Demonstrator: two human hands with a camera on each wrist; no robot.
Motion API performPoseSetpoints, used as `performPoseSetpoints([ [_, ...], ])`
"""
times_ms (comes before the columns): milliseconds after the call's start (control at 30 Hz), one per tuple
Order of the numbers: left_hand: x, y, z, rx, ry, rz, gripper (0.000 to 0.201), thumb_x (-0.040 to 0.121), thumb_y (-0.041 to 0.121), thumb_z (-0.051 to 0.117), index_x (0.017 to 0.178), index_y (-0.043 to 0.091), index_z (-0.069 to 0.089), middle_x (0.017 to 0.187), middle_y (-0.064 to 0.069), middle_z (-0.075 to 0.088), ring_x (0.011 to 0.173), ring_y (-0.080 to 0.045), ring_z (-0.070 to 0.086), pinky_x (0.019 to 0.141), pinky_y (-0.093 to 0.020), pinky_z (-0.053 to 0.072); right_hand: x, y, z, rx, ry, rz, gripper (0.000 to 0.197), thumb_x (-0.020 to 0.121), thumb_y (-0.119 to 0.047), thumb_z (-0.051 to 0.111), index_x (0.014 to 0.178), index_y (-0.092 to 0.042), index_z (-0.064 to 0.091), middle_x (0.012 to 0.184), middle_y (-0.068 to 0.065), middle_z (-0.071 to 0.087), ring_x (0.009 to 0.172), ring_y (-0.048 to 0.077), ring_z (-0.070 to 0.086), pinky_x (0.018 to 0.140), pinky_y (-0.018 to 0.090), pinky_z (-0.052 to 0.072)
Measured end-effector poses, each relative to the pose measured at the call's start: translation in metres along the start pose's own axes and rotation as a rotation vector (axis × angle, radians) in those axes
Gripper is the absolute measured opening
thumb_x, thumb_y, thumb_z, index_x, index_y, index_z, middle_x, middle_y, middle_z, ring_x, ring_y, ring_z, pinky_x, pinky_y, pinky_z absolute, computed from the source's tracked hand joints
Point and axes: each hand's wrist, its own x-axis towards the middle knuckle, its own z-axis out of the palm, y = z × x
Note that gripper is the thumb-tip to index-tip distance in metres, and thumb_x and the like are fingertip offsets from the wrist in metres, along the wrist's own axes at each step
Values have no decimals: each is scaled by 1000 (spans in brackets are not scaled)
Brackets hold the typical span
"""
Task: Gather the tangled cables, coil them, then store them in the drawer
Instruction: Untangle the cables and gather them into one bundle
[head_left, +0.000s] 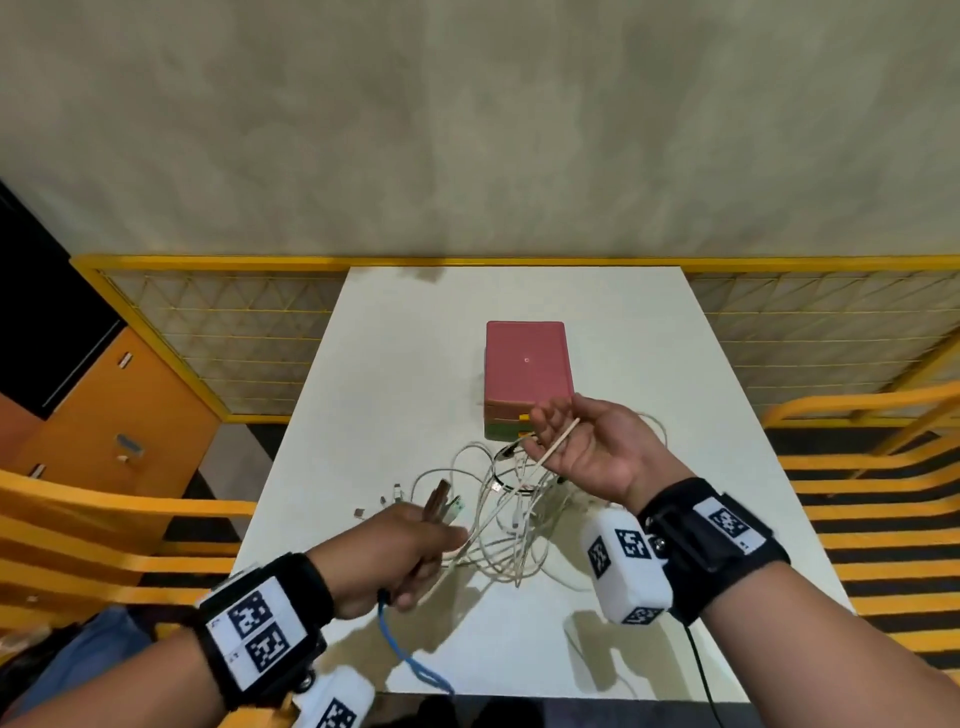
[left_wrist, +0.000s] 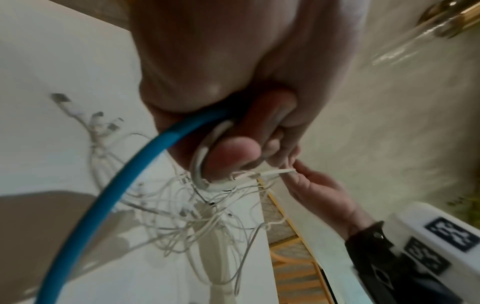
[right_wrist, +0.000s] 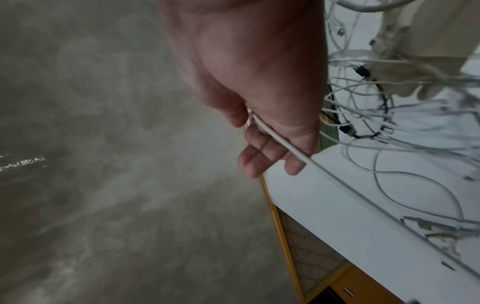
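Observation:
A tangle of white cables (head_left: 511, 525) (left_wrist: 182, 222) (right_wrist: 405, 115) lies on the white table (head_left: 410, 338), just in front of a small pink-topped drawer box (head_left: 527, 364) whose drawers look closed. My left hand (head_left: 400, 551) (left_wrist: 233, 148) grips a bundle of cable ends; a blue cable (head_left: 410, 660) (left_wrist: 124, 170) hangs from it over the table's near edge, and plugs (head_left: 441, 501) stick up above the fist. My right hand (head_left: 571, 441) (right_wrist: 262, 144) (left_wrist: 319, 191) is raised palm up beside the box. Its thumb pinches one white cable (head_left: 558, 441) (right_wrist: 281, 145) that runs across the fingers down into the tangle.
Orange slatted chairs (head_left: 872, 467) stand to the right of the table and others (head_left: 104, 519) to the left. A yellow mesh fence (head_left: 234, 322) runs behind it. An orange cabinet (head_left: 104, 415) stands at far left. The table's back half is bare apart from the box.

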Motion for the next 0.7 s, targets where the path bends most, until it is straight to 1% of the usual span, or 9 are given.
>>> performPoseSetpoints([
  [67,-7,-9,-9,102,-47,-67,54,97,27,60,46,15,45,48,-7,38,35,-18,29,43,-22,28,3,6,-5,72,34,-29,31,104,-24,36,86,-11,57,70,9,73,63,24,74,80,43,57],
  [133,-12,-7,-11,180,-29,-47,51,97,31,60,51,13,48,51,-9,43,34,-17,32,43,-22,29,6,9,-11,107,46,-74,31,105,-21,33,88,-10,56,71,11,74,64,25,75,71,43,60],
  [300,13,41,15,-66,352,339,36,97,28,60,66,12,57,52,-2,41,41,-14,33,41,-19,25,2,28,-5,-44,-56,-51,31,105,-20,35,90,-7,58,87,19,76,76,30,76,70,49,58],
  [367,25,63,34,-74,418,453,32,95,20,63,64,16,58,42,11,48,36,-3,40,37,-15,30,-1,39,0,-103,-87,-27,32,105,-22,36,91,-7,60,82,15,76,67,27,75,60,41,61],
  [433,37,73,45,-22,411,492,27,88,17,72,64,13,59,50,7,64,39,4,49,38,-11,36,-1,45,-1,-166,-88,-31,27,101,-22,45,96,-6,66,78,11,73,66,25,68,58,36,60],
  [500,46,74,48,146,392,500,23,73,20,80,69,10,61,70,-5,69,55,-4,64,52,-22,55,0,46,-8,-222,-72,-67,24,101,-18,45,106,-4,64,83,11,71,67,23,61,63,35,55],
  [567,48,72,43,426,412,503,20,66,23,76,74,14,61,69,-2,65,70,-22,69,66,-38,59,2,46,-15,-247,-39,-84,28,105,-18,37,119,-3,57,88,10,71,62,19,62,58,33,50],
  [633,48,73,39,712,442,506,15,70,22,69,69,22,54,68,4,61,73,-26,64,65,-35,53,2,48,-19,-257,-44,-96,30,106,-17,35,124,-2,54,92,8,73,64,18,61,57,33,45],
  [700,49,75,40,826,427,503,25,71,21,71,63,28,49,74,4,64,74,-22,63,62,-30,49,3,52,-18,-286,-68,-85,25,104,-13,37,116,-4,57,84,7,73,62,17,60,59,34,46],
])
